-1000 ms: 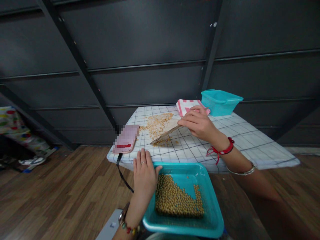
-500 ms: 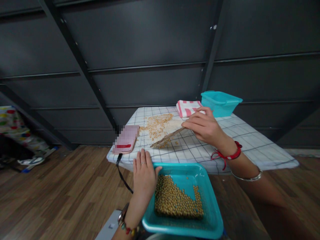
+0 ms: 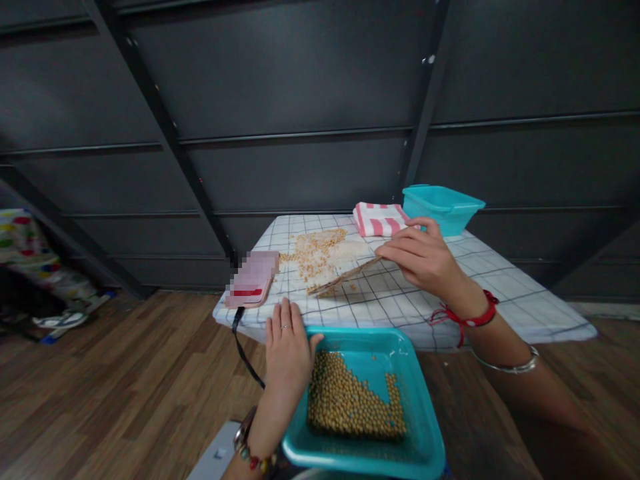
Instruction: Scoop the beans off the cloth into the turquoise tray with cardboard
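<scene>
The right hand [image 3: 424,261] hides one end of the brown piece [image 3: 345,276].

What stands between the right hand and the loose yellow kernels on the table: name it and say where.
Only the thin brown piece that the right hand itself holds: it slants from the fingertips down and leftward along the near side of the kernels. No other object is visible between them.

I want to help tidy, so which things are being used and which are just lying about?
Seem in use:
thin sheet, in the right hand
yellow grains near it
tray of beans, beside the left hand

Seem just lying about:
pink phone-like thing
striped towel
blue tub
</scene>
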Demonstrator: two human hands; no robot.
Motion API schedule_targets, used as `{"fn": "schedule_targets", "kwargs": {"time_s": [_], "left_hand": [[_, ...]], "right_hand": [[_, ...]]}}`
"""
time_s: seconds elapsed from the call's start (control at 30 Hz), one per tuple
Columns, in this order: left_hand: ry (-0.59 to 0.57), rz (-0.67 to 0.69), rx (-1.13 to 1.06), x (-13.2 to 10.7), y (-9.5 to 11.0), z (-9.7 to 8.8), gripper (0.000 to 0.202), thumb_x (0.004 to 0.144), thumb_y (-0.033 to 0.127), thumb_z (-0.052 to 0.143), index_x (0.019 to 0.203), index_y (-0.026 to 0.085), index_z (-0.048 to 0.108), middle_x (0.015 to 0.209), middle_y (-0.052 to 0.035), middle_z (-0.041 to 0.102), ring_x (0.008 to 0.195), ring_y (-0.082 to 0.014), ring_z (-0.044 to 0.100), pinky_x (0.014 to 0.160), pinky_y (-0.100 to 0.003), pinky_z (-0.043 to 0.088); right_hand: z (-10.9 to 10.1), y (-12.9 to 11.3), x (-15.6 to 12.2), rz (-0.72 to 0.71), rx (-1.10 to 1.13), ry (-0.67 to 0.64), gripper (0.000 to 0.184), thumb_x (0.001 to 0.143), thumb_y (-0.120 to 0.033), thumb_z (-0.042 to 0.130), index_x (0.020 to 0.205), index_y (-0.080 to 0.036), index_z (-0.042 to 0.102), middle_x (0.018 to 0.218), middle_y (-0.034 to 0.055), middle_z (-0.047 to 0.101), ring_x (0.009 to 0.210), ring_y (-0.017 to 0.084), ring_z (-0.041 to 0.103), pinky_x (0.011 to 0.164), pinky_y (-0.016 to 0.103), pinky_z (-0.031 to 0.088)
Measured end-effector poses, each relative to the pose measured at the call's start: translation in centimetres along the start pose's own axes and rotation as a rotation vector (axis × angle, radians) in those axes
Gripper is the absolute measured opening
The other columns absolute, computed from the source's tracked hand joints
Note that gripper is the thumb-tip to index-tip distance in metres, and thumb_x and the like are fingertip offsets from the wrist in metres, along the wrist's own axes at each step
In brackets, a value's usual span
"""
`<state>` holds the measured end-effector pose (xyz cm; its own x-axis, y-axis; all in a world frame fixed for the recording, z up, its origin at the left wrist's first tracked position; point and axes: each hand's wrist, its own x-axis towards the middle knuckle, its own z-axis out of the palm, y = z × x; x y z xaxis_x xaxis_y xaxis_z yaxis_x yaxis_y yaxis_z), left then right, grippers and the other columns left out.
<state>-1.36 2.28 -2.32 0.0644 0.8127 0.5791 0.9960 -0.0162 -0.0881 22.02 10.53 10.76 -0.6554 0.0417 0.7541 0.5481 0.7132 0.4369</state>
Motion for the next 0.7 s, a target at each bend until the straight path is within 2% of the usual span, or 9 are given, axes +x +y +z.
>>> {"fn": "schedule_targets", "kwargs": {"time_s": [0.17, 0.43, 0.7], "left_hand": [[0.009, -0.019, -0.013, -0.2, 0.0, 0.3, 0.061, 0.085, 0.048, 0.029, 0.121, 0.001, 0.045, 0.127, -0.0254, 0.049, 0.119, -0.0335, 0.043, 0.095, -0.052, 0.036], [0.010, -0.003, -0.021, -0.1, -0.2, 0.2, 0.063, 0.085, 0.049, 0.026, 0.121, 0.001, 0.045, 0.126, -0.0255, 0.050, 0.118, -0.0338, 0.043, 0.093, -0.053, 0.037], [0.041, -0.001, -0.017, -0.1, -0.1, 0.2, 0.063, 0.085, 0.050, 0.028, 0.118, -0.001, 0.047, 0.123, -0.0254, 0.052, 0.116, -0.0341, 0.045, 0.093, -0.050, 0.039]], "right_hand": [[0.7, 0.0, 0.0, 0.012, -0.036, -0.033, 0.024, 0.080, -0.005, 0.042, 0.087, -0.022, 0.058, 0.073, -0.0020, 0.064, 0.073, 0.012, 0.051, 0.081, 0.035, 0.034], [-0.5, 0.2, -0.3, 0.006, 0.015, -0.012, 0.026, 0.079, -0.005, 0.044, 0.088, -0.024, 0.058, 0.076, -0.0036, 0.065, 0.073, 0.012, 0.052, 0.083, 0.035, 0.034], [0.3, -0.3, 0.0, -0.040, -0.035, -0.033, 0.021, 0.081, -0.005, 0.044, 0.088, -0.020, 0.057, 0.074, -0.0012, 0.065, 0.074, 0.013, 0.052, 0.081, 0.036, 0.034]]}}
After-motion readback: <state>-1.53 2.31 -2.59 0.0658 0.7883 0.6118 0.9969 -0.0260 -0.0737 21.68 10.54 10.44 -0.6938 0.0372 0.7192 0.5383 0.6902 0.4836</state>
